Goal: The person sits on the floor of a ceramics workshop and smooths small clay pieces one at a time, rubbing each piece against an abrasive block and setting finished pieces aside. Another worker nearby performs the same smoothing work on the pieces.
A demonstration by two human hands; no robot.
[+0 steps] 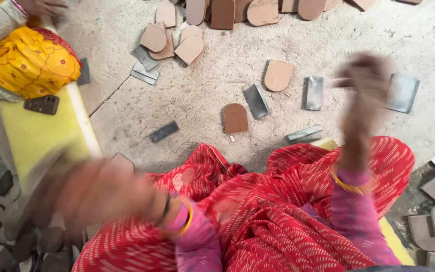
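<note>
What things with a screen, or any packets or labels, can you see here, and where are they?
Phone: the only screen-type thing, lying flat on the yellow mat at upper left, beside the other person's yellow clothing; a dark rounded rectangle, apparently back side up, so no lit screen shows.
Packets, labels, signs: none to be seen; only tan arch-shaped pieces and grey rectangular pieces on the floor.

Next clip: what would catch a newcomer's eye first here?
The bright red patterned cloth over the person's lap fills the bottom. Both hands are motion-blurred: the left hand low over dark pieces, the right hand raised above the dusty floor. Tan arch-shaped cutouts and grey plates lie scattered there.
</note>
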